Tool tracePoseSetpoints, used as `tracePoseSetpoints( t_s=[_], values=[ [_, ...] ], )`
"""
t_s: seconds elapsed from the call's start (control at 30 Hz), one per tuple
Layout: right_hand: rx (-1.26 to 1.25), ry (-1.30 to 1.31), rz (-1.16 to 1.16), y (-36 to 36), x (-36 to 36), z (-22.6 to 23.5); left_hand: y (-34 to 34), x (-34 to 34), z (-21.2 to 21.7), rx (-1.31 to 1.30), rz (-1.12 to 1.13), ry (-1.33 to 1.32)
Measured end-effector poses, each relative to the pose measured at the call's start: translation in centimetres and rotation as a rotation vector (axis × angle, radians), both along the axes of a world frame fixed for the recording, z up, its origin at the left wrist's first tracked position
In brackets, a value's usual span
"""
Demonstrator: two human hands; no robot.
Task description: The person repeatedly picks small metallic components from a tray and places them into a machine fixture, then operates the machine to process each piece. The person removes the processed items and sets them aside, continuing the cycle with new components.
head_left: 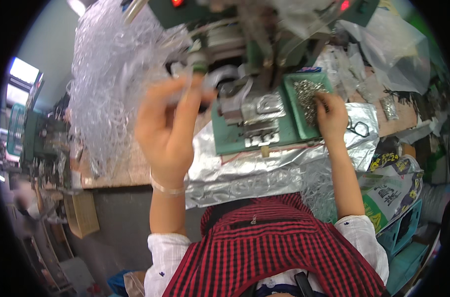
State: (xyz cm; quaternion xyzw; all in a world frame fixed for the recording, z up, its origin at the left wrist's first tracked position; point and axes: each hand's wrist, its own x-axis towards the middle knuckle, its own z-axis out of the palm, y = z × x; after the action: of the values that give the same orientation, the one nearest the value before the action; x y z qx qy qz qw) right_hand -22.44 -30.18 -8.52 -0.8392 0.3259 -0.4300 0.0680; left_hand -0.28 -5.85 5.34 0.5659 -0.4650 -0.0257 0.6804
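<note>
— Where are the hands?
— The left hand is raised, fingers pinching a clear strip that runs upward. The right hand rests curled on the metal parts in the green tray, long axis running away from the person.

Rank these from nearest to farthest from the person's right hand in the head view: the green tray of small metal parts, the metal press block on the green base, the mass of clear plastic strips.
1. Green tray of small metal parts: under the fingers of the right hand.
2. Metal press block: to the hand's left, at centre.
3. Clear plastic strips: far left, beyond the left hand.
</note>
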Motion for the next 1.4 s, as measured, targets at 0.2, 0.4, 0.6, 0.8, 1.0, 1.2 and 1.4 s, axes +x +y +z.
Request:
tracePoseSetpoints(
  t_s=[0.2, 0.4, 0.6, 0.8, 1.0, 1.2, 1.4],
  values=[
    [0.355, -0.290, 0.143, 1.0, 0.2, 1.8, 2.1, -0.6, -3.0, 0.004, -0.054, 0.188],
    [0.697, -0.496, 0.400, 6.5, 5.1, 7.1, 0.5, -1.3, -2.9, -0.064, -0.055, 0.290],
    [0.424, -0.517, 0.430, 9.0, 7.8, 5.9, -1.3, -1.4, 0.6, -0.098, 0.147, -0.126],
    [0.670, -0.723, 0.559, 9.5, 8.2, 5.9, -2.5, 0.0, 0.6, -0.176, 0.084, -0.049],
    [0.850, -0.851, 0.656, 9.8, 8.8, 5.1, -2.8, 0.0, 0.8, -0.137, 0.112, -0.060],
    [0.973, -0.992, 0.703, 10.2, 9.2, 5.7, -3.4, -0.2, 0.7, -0.147, 0.099, -0.111],
    [0.417, -0.230, 0.547, 8.2, 3.7, 8.3, 1.4, -4.6, -0.3, 0.352, -0.578, 0.504]
  ],
)
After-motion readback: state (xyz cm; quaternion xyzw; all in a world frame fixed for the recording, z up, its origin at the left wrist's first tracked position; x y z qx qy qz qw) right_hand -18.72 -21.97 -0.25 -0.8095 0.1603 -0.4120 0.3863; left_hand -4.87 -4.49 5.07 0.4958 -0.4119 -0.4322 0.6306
